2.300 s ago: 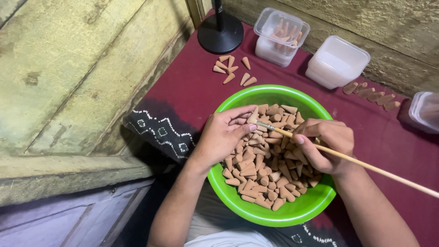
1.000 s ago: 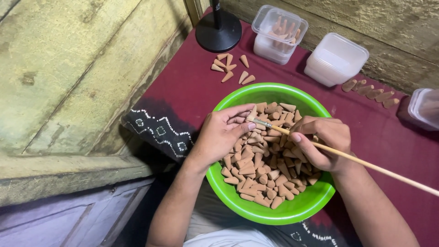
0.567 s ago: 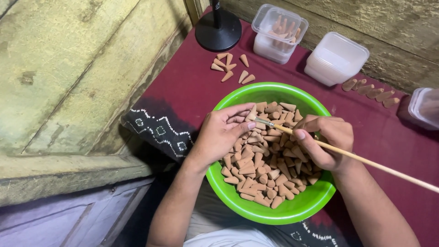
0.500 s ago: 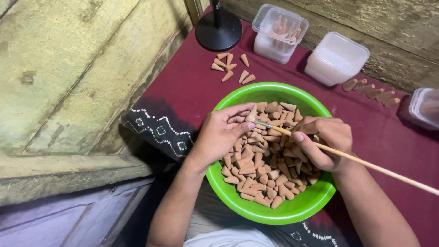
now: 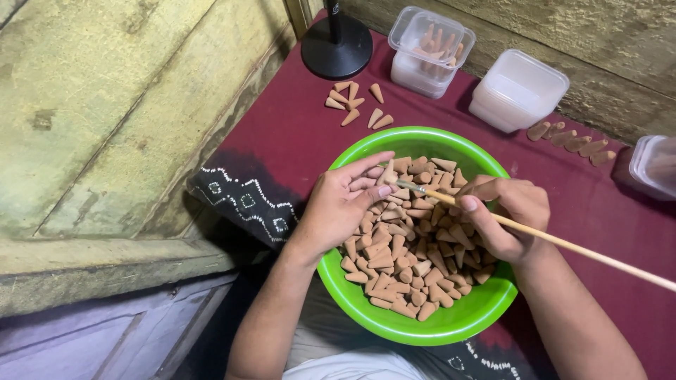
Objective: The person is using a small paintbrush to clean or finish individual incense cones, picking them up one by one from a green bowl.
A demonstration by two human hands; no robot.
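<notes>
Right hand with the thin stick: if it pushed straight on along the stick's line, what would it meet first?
Probably the cone pinched in the left hand; the right hand aims the stick at it, though depth is unclear.

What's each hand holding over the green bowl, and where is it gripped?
The left hand pinches one small brown cone by its sides. The right hand grips a long thin wooden stick near its front end, whose tip meets the cone.

On the dark red cloth stand three clear plastic boxes. The square clear plastic box with brown cones inside [image 5: 431,51] is beside the black round stand. The empty stacked whitish tubs [image 5: 519,89] stand right of it. A third clear box [image 5: 656,165] is cut by the right edge.
</notes>
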